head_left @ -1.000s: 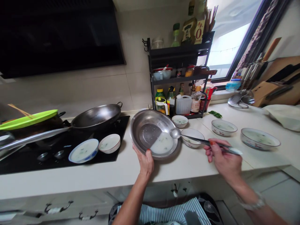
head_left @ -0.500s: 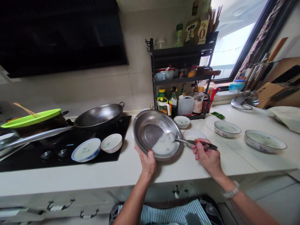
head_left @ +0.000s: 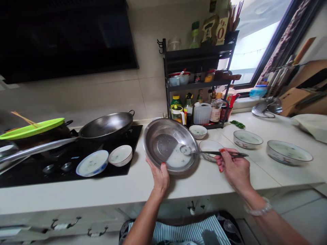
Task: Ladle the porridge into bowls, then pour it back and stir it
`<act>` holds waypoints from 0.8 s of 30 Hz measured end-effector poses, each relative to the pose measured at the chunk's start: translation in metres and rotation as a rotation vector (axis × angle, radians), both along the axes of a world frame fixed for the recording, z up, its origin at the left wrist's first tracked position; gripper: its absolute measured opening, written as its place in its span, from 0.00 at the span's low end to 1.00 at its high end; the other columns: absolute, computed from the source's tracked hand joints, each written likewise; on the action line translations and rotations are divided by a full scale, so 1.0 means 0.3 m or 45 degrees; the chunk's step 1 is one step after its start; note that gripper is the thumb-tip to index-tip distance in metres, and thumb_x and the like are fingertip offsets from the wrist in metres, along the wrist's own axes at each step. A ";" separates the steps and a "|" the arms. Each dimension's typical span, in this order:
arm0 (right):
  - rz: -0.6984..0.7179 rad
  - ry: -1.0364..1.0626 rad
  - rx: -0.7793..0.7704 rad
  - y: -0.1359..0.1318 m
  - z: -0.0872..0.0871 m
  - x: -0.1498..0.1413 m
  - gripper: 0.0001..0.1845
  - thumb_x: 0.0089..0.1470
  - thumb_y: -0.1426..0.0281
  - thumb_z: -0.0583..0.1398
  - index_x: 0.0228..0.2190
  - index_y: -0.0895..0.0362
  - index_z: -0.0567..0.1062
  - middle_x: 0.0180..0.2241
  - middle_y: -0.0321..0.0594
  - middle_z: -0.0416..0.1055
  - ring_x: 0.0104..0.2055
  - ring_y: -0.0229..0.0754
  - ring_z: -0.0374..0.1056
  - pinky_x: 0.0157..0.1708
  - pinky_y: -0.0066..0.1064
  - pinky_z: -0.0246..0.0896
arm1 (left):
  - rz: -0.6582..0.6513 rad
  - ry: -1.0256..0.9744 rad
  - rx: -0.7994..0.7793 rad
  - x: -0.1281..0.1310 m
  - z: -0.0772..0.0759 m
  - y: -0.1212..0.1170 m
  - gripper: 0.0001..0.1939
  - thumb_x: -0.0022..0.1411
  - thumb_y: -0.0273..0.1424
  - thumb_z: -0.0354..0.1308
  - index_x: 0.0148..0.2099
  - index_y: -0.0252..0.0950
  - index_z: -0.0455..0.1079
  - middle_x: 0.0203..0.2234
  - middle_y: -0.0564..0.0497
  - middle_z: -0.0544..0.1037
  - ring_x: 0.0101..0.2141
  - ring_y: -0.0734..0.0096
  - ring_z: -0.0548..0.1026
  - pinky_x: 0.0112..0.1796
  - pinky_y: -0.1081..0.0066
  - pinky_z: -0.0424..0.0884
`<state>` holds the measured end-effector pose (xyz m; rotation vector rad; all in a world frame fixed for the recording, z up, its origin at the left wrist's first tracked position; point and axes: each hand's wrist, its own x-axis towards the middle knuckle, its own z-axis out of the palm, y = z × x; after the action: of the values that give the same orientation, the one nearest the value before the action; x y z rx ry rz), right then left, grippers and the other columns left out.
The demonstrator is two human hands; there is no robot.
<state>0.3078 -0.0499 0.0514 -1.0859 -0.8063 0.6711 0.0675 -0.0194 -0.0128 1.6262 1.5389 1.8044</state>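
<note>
My left hand [head_left: 160, 175] grips the near rim of a wide steel basin [head_left: 158, 134], which is tilted toward me with a pool of white porridge at its low side. My right hand [head_left: 233, 166] is closed on the handle of a metal ladle [head_left: 204, 151]. The ladle's bowl hangs just above the porridge at the basin's right side and looks filled. A small white bowl [head_left: 209, 146] sits right beside the basin, under the ladle's handle.
On the black hob [head_left: 63, 160] stand a wok [head_left: 106, 125], a blue-rimmed bowl [head_left: 91, 163] and a small bowl [head_left: 120, 155]. More bowls [head_left: 247, 139] [head_left: 288, 151] [head_left: 198, 131] sit on the counter to the right. A black rack [head_left: 196, 78] of bottles stands behind.
The ladle went from over the small white bowl into the porridge, then lifted out filled. My right hand first moved left, then drew slightly back right. The left hand kept the basin tilted.
</note>
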 end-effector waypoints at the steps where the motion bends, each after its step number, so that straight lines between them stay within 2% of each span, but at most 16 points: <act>1: 0.003 -0.002 0.001 -0.001 0.000 0.001 0.26 0.42 0.52 0.69 0.33 0.58 0.71 0.19 0.36 0.71 0.16 0.36 0.64 0.09 0.24 0.57 | 0.009 -0.005 0.003 0.001 0.000 0.000 0.40 0.58 0.28 0.49 0.70 0.27 0.40 0.67 0.36 0.51 0.67 0.54 0.48 0.67 0.55 0.40; 11: 0.004 -0.024 -0.015 -0.011 0.010 -0.002 0.26 0.42 0.51 0.69 0.33 0.58 0.71 0.19 0.36 0.71 0.16 0.37 0.64 0.09 0.25 0.58 | 0.018 0.001 0.016 0.000 -0.014 0.004 0.41 0.57 0.28 0.50 0.70 0.27 0.39 0.67 0.36 0.51 0.68 0.55 0.46 0.67 0.55 0.40; 24: 0.024 -0.004 -0.009 -0.014 0.014 -0.004 0.26 0.42 0.52 0.70 0.33 0.58 0.71 0.19 0.36 0.72 0.16 0.37 0.65 0.09 0.24 0.57 | 0.022 -0.034 -0.004 0.009 0.006 -0.007 0.39 0.58 0.28 0.49 0.70 0.26 0.42 0.68 0.36 0.50 0.68 0.55 0.45 0.67 0.55 0.36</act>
<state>0.3066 -0.0542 0.0556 -1.0874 -0.8185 0.6888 0.0701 -0.0216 -0.0109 1.5855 1.5485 1.8237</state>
